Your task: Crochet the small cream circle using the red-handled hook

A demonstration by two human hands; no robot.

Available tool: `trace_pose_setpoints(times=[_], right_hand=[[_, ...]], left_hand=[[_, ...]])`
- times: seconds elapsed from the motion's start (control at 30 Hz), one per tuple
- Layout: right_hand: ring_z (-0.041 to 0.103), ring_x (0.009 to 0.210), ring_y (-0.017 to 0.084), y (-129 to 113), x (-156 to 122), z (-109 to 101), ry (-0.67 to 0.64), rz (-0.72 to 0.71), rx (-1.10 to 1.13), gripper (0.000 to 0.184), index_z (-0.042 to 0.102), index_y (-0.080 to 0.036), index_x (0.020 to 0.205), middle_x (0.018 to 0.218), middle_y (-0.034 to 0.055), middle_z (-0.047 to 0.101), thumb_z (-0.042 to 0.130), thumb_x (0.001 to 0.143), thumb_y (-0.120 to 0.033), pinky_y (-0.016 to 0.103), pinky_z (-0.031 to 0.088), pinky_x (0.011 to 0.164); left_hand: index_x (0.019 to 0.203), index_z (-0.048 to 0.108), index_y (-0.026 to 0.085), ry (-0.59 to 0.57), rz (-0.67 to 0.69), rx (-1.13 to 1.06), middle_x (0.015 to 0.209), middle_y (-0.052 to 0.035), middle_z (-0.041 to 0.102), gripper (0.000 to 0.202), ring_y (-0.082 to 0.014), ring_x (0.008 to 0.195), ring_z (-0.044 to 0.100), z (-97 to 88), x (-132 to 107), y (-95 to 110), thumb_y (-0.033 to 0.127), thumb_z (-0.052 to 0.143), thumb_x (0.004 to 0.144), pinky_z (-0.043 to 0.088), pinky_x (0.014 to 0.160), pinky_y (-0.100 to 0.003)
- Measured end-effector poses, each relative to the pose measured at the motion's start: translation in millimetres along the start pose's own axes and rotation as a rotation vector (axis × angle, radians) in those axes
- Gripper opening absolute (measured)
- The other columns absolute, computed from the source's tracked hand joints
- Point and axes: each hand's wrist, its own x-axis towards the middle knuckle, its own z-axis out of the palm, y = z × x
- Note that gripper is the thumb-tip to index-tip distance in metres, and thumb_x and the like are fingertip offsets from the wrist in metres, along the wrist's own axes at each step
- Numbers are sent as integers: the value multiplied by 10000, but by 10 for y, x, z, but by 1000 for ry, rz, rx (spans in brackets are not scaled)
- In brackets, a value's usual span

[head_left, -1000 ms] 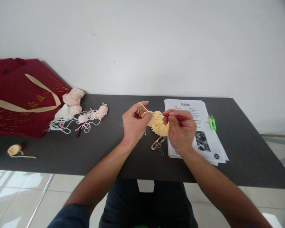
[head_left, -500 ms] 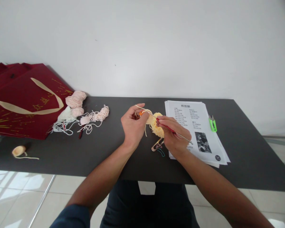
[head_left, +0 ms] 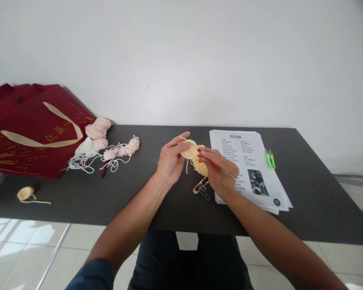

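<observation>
A dark grey table (head_left: 157, 193) stands against a bare white wall. Above its middle, the small round pale-yellow crocheted disc (head_left: 189, 152) is pinched between thumb and fingers of the left hand (head_left: 169, 161). The right hand (head_left: 219, 172) grips, fingers closed, the thin red-handled metal crochet hook (head_left: 213, 163), tip at the disc's rim. A loose yellow yarn bundle (head_left: 201, 166) lies just beneath. Pinching close to the working stitch, with even yarn tension, would likely serve best.

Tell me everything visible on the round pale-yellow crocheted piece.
The round pale-yellow crocheted piece is a flat yarn disc, tilted toward the camera, held above the dark table. The left hand pinches its left edge; the right hand, holding a red-handled metal hook, touches its right edge. Strands hang below.
</observation>
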Motion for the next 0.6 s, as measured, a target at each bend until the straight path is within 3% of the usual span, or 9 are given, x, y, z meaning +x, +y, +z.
trace_pose_setpoints(times=[0.13,0.2,0.37,0.5,0.6], right_hand=[[740,724,146,-6,108,-5,55,155,145,113,795,-298,987,1038,13,829,735,916,-233,351,656,715],[711,684,120,-11,184,-33,37,184,229,64,755,-275,964,1002,7,813,728,920,-236,314,625,674],[664,642,99,-46,256,-126,2,47,130,75,708,-254,924,943,-1,781,706,929,-179,287,565,637],[725,833,151,-109,189,-133,-35,-111,-91,112,716,-266,946,968,20,784,681,938,-160,326,594,735],[714,780,146,-157,176,-113,3,-55,-84,62,704,-263,941,962,20,780,689,941,-204,324,591,699]], left_hand=[[1113,774,133,-22,6,41,789,-21,751,533,-101,640,642,1,-13,1,164,882,593,485,657,-232],[1117,779,134,-24,23,99,752,-10,734,532,-97,613,622,4,-21,-12,161,874,594,461,628,-228],[1095,796,152,34,158,235,667,35,666,496,-73,561,552,-6,-13,-58,128,845,602,424,590,-220],[1087,805,164,117,324,337,674,41,648,458,-63,560,519,-23,-2,-107,143,820,630,414,571,-214],[1081,816,187,118,423,424,692,38,642,426,-67,569,507,-35,-10,-130,157,804,656,409,561,-216]])
